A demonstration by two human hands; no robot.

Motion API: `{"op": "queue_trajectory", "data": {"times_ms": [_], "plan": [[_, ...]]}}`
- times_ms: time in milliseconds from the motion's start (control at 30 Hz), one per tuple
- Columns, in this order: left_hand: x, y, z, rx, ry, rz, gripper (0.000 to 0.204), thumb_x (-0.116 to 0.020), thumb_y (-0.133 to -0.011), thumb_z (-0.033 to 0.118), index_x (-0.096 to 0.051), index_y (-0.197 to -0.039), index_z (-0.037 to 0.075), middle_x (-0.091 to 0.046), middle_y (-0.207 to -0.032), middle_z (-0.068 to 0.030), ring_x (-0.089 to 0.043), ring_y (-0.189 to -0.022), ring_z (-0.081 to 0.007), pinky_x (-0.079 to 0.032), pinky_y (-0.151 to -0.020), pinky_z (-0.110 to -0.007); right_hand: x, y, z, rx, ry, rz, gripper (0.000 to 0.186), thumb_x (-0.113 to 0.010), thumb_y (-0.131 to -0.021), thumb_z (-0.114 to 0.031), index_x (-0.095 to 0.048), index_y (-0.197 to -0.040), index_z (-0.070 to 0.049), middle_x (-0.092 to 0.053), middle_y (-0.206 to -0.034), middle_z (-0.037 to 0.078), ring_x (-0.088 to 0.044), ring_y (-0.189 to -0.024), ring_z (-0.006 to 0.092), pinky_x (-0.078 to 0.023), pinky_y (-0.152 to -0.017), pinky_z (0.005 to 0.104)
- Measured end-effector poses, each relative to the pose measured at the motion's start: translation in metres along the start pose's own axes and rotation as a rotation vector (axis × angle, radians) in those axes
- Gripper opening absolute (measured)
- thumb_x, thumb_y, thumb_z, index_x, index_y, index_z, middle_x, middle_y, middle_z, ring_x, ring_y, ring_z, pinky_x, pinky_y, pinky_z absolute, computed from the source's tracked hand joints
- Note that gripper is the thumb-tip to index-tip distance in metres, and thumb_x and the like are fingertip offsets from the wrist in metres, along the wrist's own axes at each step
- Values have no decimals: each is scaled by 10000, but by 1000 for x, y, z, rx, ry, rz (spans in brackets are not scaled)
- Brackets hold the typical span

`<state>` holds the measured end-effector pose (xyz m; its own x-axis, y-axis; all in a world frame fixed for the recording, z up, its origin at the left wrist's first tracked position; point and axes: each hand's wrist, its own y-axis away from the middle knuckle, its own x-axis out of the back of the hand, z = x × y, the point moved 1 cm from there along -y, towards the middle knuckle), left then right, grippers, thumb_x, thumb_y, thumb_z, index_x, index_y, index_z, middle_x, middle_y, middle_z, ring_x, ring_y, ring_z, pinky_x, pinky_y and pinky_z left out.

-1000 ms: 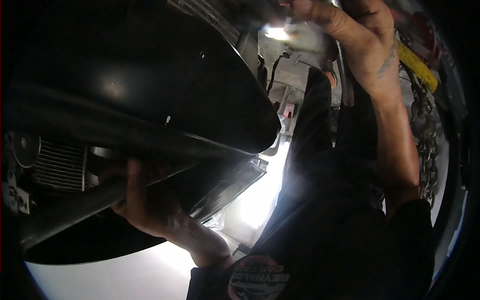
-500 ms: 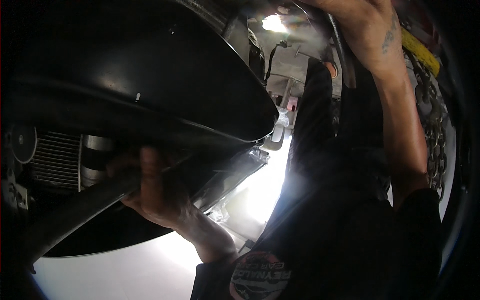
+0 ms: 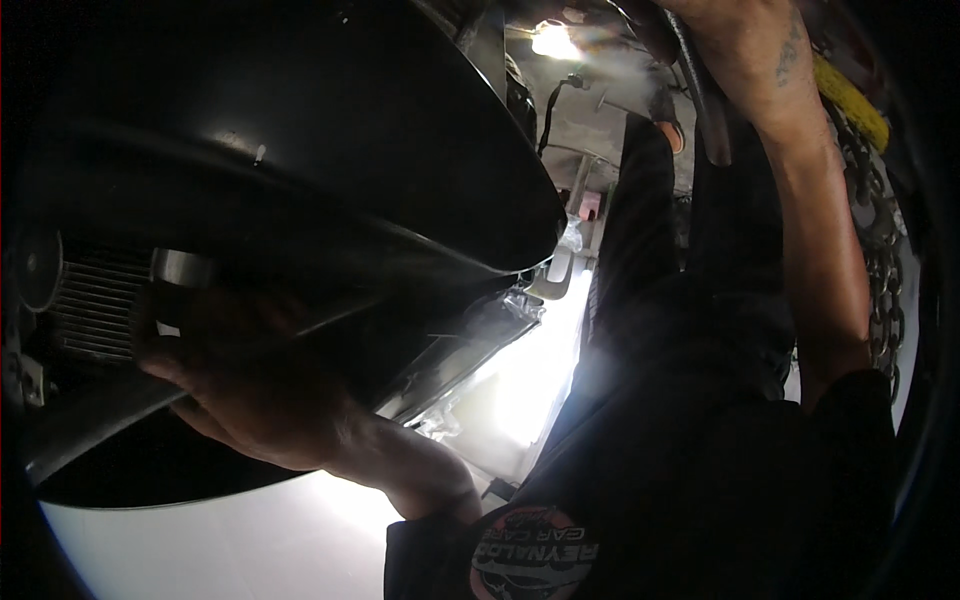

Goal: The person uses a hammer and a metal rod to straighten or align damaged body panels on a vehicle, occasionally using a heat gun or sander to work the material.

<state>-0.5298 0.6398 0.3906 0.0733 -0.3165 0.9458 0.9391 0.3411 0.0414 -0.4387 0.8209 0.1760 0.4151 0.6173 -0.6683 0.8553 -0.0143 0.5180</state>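
Two bare hands are seen in the single head view, and both are raised toward the underside of a vehicle. The left hand point(image 3: 235, 385) is placed low at the left of the picture, against a dark curved bar point(image 3: 110, 420) that runs slantwise from the lower left up toward the middle. Its fingers point(image 3: 165, 365) are curled upward around this bar, close together, and a short metal sleeve point(image 3: 182, 268) stands just above the fingertips, touching or nearly touching them; it cannot be told which. Beside it, further left, a ribbed grille point(image 3: 90, 295) is visible. Over all of this a large black rounded panel point(image 3: 300, 130) is spread.

The right hand point(image 3: 740, 45) is lifted high at the upper right, well apart from the left one, and it is cut by the top edge of the picture. Whether its fingers are spread or closed cannot be told, because they are out of view or in shadow. A dark hose point(image 3: 700, 100) passes just beside its wrist, and a yellow strap point(image 3: 850, 100) with a chain point(image 3: 880, 270) hangs to the right of the forearm.

The bar lies with its long axis slanted, and it is across this axis that the left fingers are wrapped; the left hand is clearly the nearer one. A bright lamp point(image 3: 555, 40) shines at the top.
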Motion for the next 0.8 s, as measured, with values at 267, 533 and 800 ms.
{"op": "queue_trajectory", "data": {"times_ms": [267, 533, 800], "plan": [[-13, -44, 36, -966, -969, 135, 410, -663, -967, 232, -568, -1345, 105, -705, -1206, -137, -683, -1162, -276, -581, -993, -486, -4, -6, 5, 88, 41, 79, 393, -778, -863, -212, -667, -1129, 55, -716, -864, 128, -681, -749, 204, -580, -713, 345], [-25, -83, 76, -856, -1496, 157, 334, -606, -1004, 252, -666, -1286, 83, -715, -1244, -127, -715, -1117, -244, -608, -946, -435, 16, -8, 13, 132, 163, -45, 367, -736, -947, -322, -691, -1179, -42, -737, -897, 68, -632, -620, 160, -549, -577, 282], [7, -77, 39, -1031, -1215, 218, 516, -474, -1070, 318, -412, -1491, 26, -699, -1180, -223, -718, -1100, -309, -641, -937, -423, -1, 1, 1, 89, 144, 75, 422, -701, -962, -268, -602, -1282, -11, -724, -879, 80, -609, -565, 85, -497, -434, 215]]}}
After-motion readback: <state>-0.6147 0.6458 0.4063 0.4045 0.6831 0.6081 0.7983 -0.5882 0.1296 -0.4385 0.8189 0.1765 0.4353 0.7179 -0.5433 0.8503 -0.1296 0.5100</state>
